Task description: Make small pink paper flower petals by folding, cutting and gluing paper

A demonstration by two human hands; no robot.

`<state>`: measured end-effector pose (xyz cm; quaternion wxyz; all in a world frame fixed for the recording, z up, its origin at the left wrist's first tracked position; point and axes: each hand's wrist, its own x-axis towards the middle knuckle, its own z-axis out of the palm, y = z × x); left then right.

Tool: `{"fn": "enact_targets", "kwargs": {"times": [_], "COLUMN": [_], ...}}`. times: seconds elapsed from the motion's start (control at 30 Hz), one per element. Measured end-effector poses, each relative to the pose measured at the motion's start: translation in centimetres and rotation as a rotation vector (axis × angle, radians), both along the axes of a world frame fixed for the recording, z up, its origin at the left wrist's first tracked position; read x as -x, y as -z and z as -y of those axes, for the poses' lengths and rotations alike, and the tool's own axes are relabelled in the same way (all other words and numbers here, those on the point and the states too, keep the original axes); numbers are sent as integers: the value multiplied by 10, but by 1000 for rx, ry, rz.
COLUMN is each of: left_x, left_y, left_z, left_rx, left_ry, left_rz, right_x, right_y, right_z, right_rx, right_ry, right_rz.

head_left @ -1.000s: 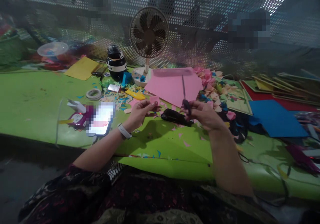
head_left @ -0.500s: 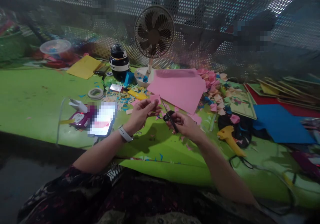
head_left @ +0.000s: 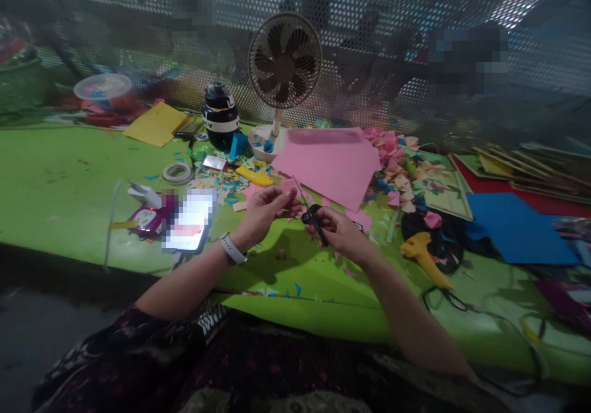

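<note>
Between the thumb and fingers of my left hand point(head_left: 270, 213) is a small piece of pink paper point(head_left: 289, 185). Black-handled scissors point(head_left: 316, 222) are gripped in my right hand point(head_left: 339, 231), their blades pointing up and left beside the pink piece. I cannot tell whether the blades touch it. Just beyond both hands lies a large pink sheet point(head_left: 330, 164). Pink scraps point(head_left: 349, 271) are scattered on the green table point(head_left: 277, 271) under and around my hands. A yellow cutter point(head_left: 255, 176) rests among paper clippings behind my left hand.
To the left are a lit phone point(head_left: 190, 219), a purple power strip point(head_left: 154, 216) and a tape roll point(head_left: 177, 172). A fan point(head_left: 285, 62) and a black jug point(head_left: 220, 117) stand behind. At right lie a yellow glue gun point(head_left: 427, 259), blue sheet point(head_left: 517, 228) and folded paper pieces point(head_left: 392, 154).
The pink piece and the left fingers have shifted slightly to the right, toward the scissors. My right hand stays almost in the same place, still holding the scissors.
</note>
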<state>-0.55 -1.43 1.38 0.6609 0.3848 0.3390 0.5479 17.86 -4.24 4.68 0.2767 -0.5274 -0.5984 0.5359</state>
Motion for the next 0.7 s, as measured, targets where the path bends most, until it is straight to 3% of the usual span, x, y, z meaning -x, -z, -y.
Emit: {"fn": "enact_targets", "kwargs": {"times": [0.7], "left_x": [-1], "left_y": [-1], "left_z": [1], "left_rx": [9], "left_ry": [28], "left_rz": [6], "right_x": [0], "right_y": [0], "right_z": [1], "right_rx": [-37], "right_ry": [39], "right_rz": [-7]}}
